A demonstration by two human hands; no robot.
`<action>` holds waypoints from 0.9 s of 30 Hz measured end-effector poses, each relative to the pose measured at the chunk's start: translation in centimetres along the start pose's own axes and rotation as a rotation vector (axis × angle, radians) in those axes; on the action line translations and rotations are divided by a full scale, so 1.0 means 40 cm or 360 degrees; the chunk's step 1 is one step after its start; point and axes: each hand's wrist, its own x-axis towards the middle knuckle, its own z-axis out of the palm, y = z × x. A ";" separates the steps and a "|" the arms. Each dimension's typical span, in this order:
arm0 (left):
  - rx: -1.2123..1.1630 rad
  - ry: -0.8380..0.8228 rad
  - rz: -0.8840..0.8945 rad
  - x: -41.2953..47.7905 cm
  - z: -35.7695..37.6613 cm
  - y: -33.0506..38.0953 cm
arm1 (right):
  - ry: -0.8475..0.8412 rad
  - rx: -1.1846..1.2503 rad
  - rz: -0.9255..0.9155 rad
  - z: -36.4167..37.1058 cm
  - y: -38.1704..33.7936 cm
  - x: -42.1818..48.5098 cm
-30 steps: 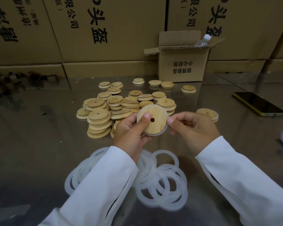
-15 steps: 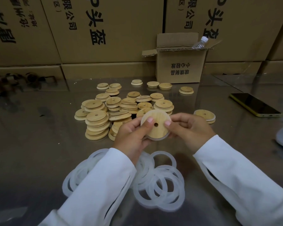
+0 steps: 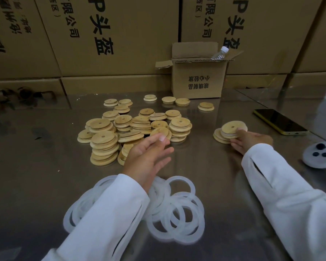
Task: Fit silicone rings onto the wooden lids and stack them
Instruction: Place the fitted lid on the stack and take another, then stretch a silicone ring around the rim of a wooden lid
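Your right hand (image 3: 250, 140) pinches the edge of the top wooden lid (image 3: 233, 127), which has a white band beneath it and sits on the small stack (image 3: 219, 138) at the right of the bench (image 3: 36, 176). Your left hand (image 3: 149, 155) hovers with loosely spread fingers, holding nothing, between the lid pile (image 3: 132, 127) and the silicone rings (image 3: 177, 213).

The round wooden lid with its white silicone ring (image 3: 233, 127) is no longer held up by both hands before the large heap of bare wooden lids (image 3: 132, 129). The right hand (image 3: 252, 140) now grips it atop the small stack of ringed lids (image 3: 220, 138), right of that heap. The left hand (image 3: 149, 155) has let go and hovers, fingers loose, just in front of the heap.
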 end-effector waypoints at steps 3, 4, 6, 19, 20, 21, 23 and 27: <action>-0.0023 0.0032 0.0025 -0.001 0.003 0.003 | -0.0054 -0.0121 0.0039 0.007 -0.001 0.015; -0.0031 0.0055 0.0032 -0.001 0.003 0.003 | -0.0047 -0.0205 0.0024 0.010 0.000 0.018; -0.0038 0.0101 0.0038 -0.002 0.003 0.002 | -0.0011 -0.0375 -0.0001 0.015 0.000 0.023; -0.0103 0.0178 0.0104 0.008 0.005 0.002 | -0.0281 -0.1201 -0.1023 0.231 0.027 -0.109; -0.0113 0.0174 0.0107 0.009 0.004 0.002 | -0.0267 -0.1264 -0.0802 0.256 0.027 -0.101; -0.0120 0.0171 0.0109 0.010 0.003 0.002 | -0.0260 -0.1343 -0.0618 0.274 0.028 -0.094; -0.0131 0.0166 0.0104 0.010 0.004 0.005 | -0.0278 -0.1486 -0.0448 0.293 0.032 -0.077; -0.0128 0.0171 0.0110 0.008 0.007 0.004 | -0.0279 -0.1327 -0.0374 0.284 0.045 -0.061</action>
